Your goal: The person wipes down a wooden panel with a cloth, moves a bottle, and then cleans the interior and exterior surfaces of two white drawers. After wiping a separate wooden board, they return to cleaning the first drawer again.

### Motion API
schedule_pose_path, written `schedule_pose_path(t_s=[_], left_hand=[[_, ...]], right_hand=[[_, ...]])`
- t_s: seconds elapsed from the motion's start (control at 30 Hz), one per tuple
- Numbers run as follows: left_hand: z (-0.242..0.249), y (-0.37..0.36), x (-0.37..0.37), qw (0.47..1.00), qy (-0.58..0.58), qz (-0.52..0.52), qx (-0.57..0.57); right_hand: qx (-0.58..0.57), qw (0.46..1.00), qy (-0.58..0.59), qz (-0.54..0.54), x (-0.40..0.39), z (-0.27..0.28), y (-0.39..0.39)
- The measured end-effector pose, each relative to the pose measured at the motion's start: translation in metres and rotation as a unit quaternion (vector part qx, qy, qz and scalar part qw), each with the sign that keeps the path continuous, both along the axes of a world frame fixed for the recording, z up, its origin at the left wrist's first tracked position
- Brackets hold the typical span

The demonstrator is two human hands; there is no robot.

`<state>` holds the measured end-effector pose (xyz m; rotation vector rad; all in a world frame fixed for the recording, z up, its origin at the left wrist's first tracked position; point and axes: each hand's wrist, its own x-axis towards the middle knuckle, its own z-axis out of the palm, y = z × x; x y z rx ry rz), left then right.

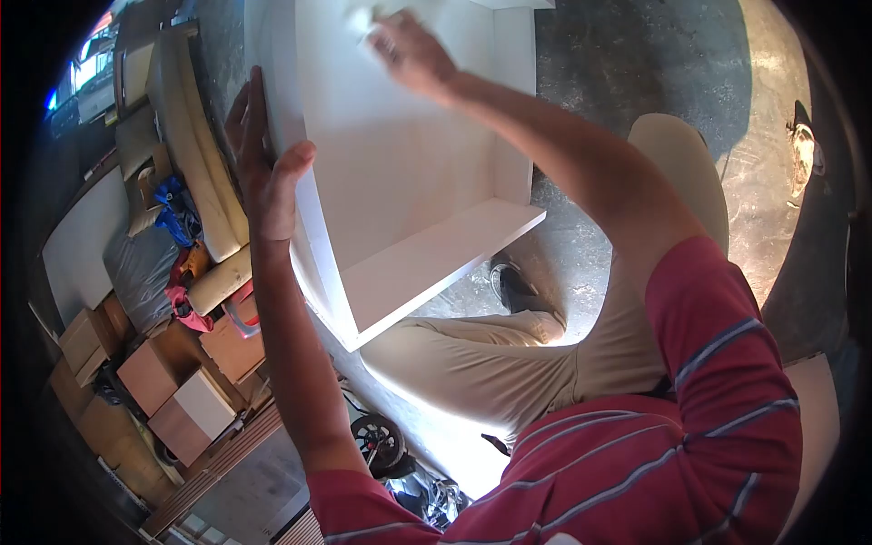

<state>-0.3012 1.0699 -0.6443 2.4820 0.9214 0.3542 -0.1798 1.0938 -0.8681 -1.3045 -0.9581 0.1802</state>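
Observation:
A white box-shaped cabinet [400, 136] stands in front of me with its open side facing up toward me. My left hand [272, 177] lies along the outside of its left panel, fingers stretched out and the thumb at the panel's edge. Over the inner back panel, near the top of the view, my right hand [411, 56] is closed on a small white wad [361, 22]. Motion blurs that wad, and I cannot tell whether it is cloth or something else. The nearest cabinet wall [445, 259] rests close over my bent leg.
Wooden boards and boxes [177, 400] are piled on the left, beside long tan panels [195, 136] and a blue bag [177, 211]. A black wheel [378, 442] sits below my left forearm. Grey concrete floor [627, 64] extends to the right of the cabinet.

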Motion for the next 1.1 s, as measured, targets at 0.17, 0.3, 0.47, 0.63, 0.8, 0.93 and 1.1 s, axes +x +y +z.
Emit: schedule_pose_path(t_s=[0.17,0.3,0.47,0.63,0.8,0.93,1.1], left_hand=[[-0.002,0.012,-0.008,1.0,0.003,-0.022,0.001],[-0.003,0.012,-0.01,1.0,0.0,-0.029,0.0],[-0.004,0.017,-0.013,0.999,-0.001,-0.031,0.013],[-0.004,0.019,-0.013,1.0,-0.002,-0.027,0.009],[-0.006,0.025,-0.018,0.999,-0.013,-0.042,0.014],[-0.004,0.02,-0.014,0.999,-0.008,-0.04,0.004],[-0.004,0.011,-0.006,0.997,-0.011,-0.073,0.029]], right_hand=[[0.05,0.911,-0.076,0.402,-0.095,0.042,-0.102],[0.073,0.868,-0.011,0.49,-0.127,0.03,-0.135],[-0.07,0.85,-0.12,0.508,-0.104,-0.033,-0.148],[-0.316,0.714,-0.359,0.511,-0.065,-0.1,-0.15],[-0.182,0.842,0.09,0.5,-0.071,-0.02,-0.129],[0.144,0.889,0.126,0.416,-0.123,0.064,-0.115],[0.092,0.881,0.065,0.459,-0.151,0.073,-0.131]])
